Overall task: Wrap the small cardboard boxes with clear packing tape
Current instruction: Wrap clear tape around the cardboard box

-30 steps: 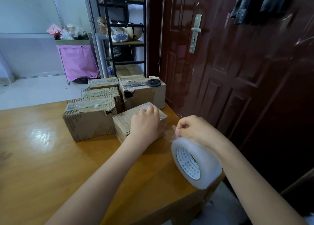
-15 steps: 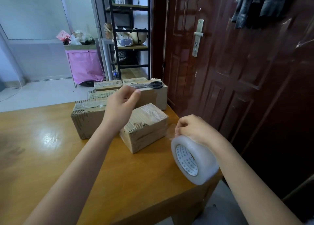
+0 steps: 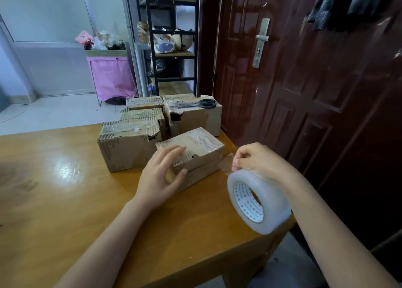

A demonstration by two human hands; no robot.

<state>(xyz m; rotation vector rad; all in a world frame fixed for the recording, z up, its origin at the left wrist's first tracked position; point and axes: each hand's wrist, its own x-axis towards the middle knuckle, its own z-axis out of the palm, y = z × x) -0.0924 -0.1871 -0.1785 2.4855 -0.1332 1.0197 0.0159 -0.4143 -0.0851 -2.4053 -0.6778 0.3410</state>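
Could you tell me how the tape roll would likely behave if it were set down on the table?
The tape roll is round and stands on edge near the table corner, so it may roll off. Its glossy surface looks slippery.

Tape roll (image 3: 258, 203) core has printed txt, too small/blurred to read; nothing else legible

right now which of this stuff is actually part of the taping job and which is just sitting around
In the job:
- nearest box, left hand on it
- tape roll, right hand pinching its free end
- other boxes
- scissors on the far box

Lying about:
- shelf rack
- pink bin
- door
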